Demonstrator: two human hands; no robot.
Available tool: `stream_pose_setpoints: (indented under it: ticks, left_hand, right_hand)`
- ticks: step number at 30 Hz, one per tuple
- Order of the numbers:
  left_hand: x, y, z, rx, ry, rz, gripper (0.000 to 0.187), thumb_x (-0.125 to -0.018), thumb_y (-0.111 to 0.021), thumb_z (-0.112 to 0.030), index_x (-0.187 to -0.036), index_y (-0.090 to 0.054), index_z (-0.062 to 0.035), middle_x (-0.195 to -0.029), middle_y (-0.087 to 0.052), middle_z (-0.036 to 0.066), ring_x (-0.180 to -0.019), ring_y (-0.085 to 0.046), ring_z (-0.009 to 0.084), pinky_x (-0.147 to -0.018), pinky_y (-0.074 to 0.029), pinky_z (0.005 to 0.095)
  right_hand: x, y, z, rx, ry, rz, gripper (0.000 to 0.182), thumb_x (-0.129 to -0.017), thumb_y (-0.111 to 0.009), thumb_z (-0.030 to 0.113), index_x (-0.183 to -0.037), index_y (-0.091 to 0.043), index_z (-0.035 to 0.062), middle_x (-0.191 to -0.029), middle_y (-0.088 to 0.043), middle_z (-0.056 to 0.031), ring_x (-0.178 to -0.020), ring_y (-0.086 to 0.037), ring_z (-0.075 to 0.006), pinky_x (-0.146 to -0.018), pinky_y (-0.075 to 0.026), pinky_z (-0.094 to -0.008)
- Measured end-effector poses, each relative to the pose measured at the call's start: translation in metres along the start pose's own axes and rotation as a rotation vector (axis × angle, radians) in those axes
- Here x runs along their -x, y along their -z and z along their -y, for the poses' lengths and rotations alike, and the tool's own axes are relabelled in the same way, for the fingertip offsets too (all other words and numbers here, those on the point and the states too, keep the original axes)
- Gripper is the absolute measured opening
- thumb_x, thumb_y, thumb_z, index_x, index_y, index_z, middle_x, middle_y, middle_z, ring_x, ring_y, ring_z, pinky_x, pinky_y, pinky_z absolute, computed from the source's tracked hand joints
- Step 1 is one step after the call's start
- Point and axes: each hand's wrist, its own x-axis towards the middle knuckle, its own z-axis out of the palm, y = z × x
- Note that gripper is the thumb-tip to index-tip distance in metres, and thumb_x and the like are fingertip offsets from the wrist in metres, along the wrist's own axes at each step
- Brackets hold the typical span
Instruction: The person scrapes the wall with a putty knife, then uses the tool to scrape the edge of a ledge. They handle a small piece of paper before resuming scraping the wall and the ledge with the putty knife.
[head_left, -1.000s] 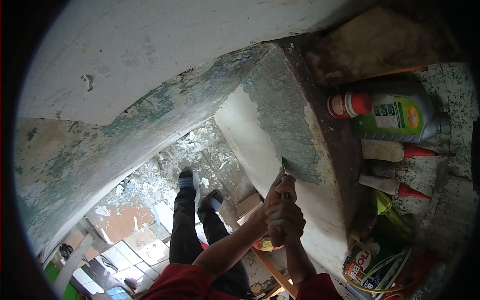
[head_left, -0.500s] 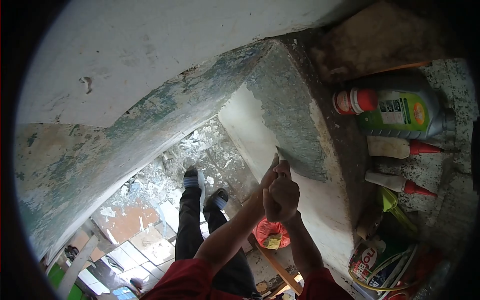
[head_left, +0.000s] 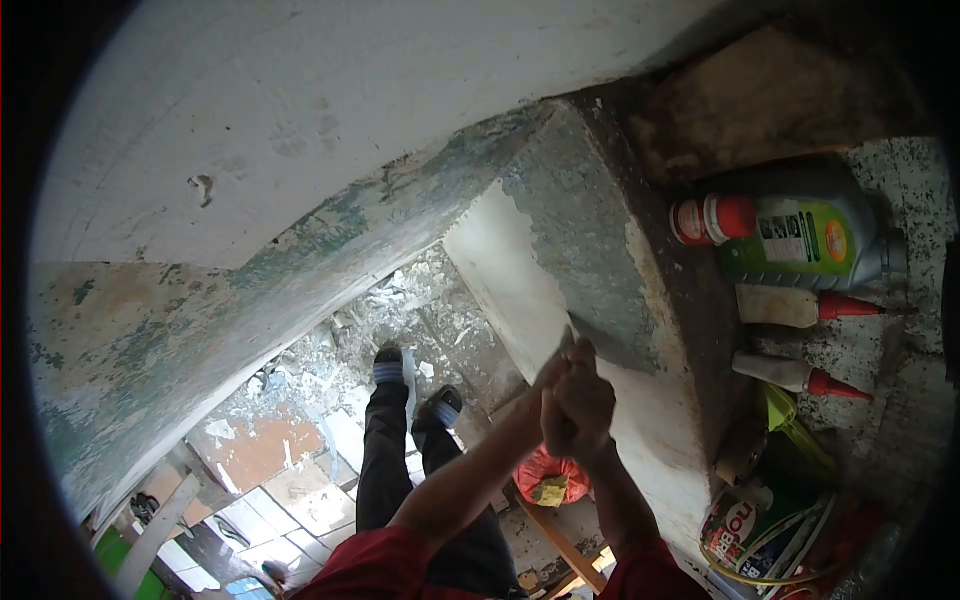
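Both my hands are closed one against the other around a scraper [head_left: 571,323], and only its thin dark tip shows beyond the fingers. My left hand [head_left: 562,362] is farther forward, close to the wall face. Just behind it, my right hand [head_left: 582,405] is clenched and hides most of the handle. The scraper's tip meets the wall where a grey-green rough patch of old coating [head_left: 590,255] borders a bare whitish area [head_left: 505,250]. That border is ragged.
Paint flakes litter the floor [head_left: 400,290] around my sandalled feet. A red plastic bag [head_left: 552,478] lies below my forearms, beside a wooden bar [head_left: 560,540]. On the ledge to the right are a green-labelled bottle [head_left: 800,240], red-tipped tubes [head_left: 780,306] and a bucket [head_left: 740,525].
The whole view has shifted slightly, so the wall sits lower and farther right. My hands and the scraper have come a little toward me along the patch's edge, still gripped together.
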Motion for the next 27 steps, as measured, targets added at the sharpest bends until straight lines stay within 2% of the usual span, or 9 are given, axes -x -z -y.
stream_pose_setpoints:
  ticks: [1,4,6,8,10,15,18,21,27]
  left_hand:
    - [0.000,-0.008,-0.005,-0.745,-0.219,-0.011,0.028,-0.092,-0.035,-0.033,-0.075,-0.037,-0.0106,-0.059,-0.027,-0.003,-0.051,-0.030,0.0061,-0.048,-0.032,0.0173]
    - [-0.002,0.034,0.005,0.675,0.363,0.040,0.032,-0.091,-0.036,-0.035,-0.070,-0.037,-0.0117,-0.058,-0.028,-0.004,-0.050,-0.030,0.0067,-0.046,-0.032,0.0184]
    - [-0.008,-0.015,-0.019,1.352,0.503,-0.326,0.034,-0.091,-0.036,-0.037,-0.068,-0.037,-0.0123,-0.058,-0.028,-0.004,-0.048,-0.030,0.0068,-0.046,-0.033,0.0180]
    - [-0.009,-0.001,-0.017,1.168,0.435,-0.097,0.032,-0.091,-0.035,-0.035,-0.070,-0.037,-0.0115,-0.058,-0.029,-0.004,-0.049,-0.031,0.0069,-0.047,-0.034,0.0177]
    - [-0.011,0.010,-0.022,1.004,0.404,-0.089,0.032,-0.091,-0.035,-0.035,-0.070,-0.037,-0.0114,-0.058,-0.029,-0.004,-0.049,-0.031,0.0069,-0.047,-0.033,0.0176]
    - [0.001,-0.003,-0.020,1.065,0.444,-0.075,0.033,-0.091,-0.035,-0.036,-0.070,-0.037,-0.0112,-0.058,-0.030,-0.004,-0.050,-0.031,0.0067,-0.047,-0.033,0.0172]
    - [-0.017,0.014,-0.031,0.945,0.368,-0.100,0.033,-0.091,-0.035,-0.036,-0.070,-0.038,-0.0111,-0.058,-0.030,-0.004,-0.050,-0.031,0.0066,-0.047,-0.033,0.0170]
    - [-0.008,0.009,-0.032,0.969,0.401,-0.085,0.033,-0.091,-0.035,-0.036,-0.070,-0.038,-0.0110,-0.059,-0.031,-0.004,-0.050,-0.032,0.0065,-0.046,-0.033,0.0168]
    - [-0.023,0.015,-0.041,0.916,0.356,-0.083,0.033,-0.091,-0.035,-0.036,-0.070,-0.038,-0.0108,-0.059,-0.032,-0.004,-0.051,-0.032,0.0064,-0.046,-0.032,0.0164]
  right_hand:
    - [0.005,-0.004,-0.009,0.007,-0.016,-0.002,0.026,-0.062,-0.051,-0.009,-0.047,-0.032,0.0029,-0.045,-0.031,-0.0098,-0.038,-0.034,-0.0242,-0.044,-0.032,-0.0320]
    - [-0.001,-0.001,-0.001,0.021,0.031,0.018,0.028,-0.057,-0.053,-0.006,-0.046,-0.031,0.0062,-0.045,-0.031,-0.0074,-0.039,-0.035,-0.0234,-0.052,-0.033,-0.0359]
    - [-0.006,0.002,0.011,0.023,0.062,-0.002,0.028,-0.056,-0.054,-0.005,-0.045,-0.031,0.0078,-0.045,-0.031,-0.0065,-0.040,-0.036,-0.0231,-0.055,-0.033,-0.0378]
    - [-0.002,-0.007,-0.004,-0.001,0.052,-0.036,0.028,-0.055,-0.053,-0.004,-0.045,-0.031,0.0088,-0.045,-0.032,-0.0064,-0.040,-0.035,-0.0223,-0.057,-0.033,-0.0386]
    - [0.001,-0.012,-0.007,-0.070,-0.083,0.004,0.026,-0.056,-0.049,-0.008,-0.045,-0.031,0.0060,-0.045,-0.029,-0.0085,-0.040,-0.033,-0.0243,-0.057,-0.036,-0.0371]
    - [-0.004,-0.011,0.007,-0.008,0.127,-0.151,0.025,-0.056,-0.052,-0.005,-0.046,-0.032,0.0064,-0.046,-0.031,-0.0074,-0.041,-0.034,-0.0236,-0.056,-0.035,-0.0382]
    - [0.007,-0.019,-0.024,-0.039,-0.121,0.050,0.017,-0.049,-0.055,0.005,-0.048,-0.038,0.0076,-0.047,-0.032,-0.0056,-0.046,-0.036,-0.0232,-0.064,-0.033,-0.0425]
    - [-0.013,-0.012,-0.002,0.069,0.141,0.048,0.016,-0.052,-0.056,0.007,-0.048,-0.041,0.0081,-0.047,-0.033,-0.0054,-0.047,-0.038,-0.0227,-0.063,-0.033,-0.0419]
    - [-0.015,-0.018,-0.002,0.070,0.160,0.154,0.017,-0.055,-0.059,0.011,-0.050,-0.043,0.0088,-0.048,-0.038,-0.0053,-0.047,-0.040,-0.0227,-0.066,-0.033,-0.0424]
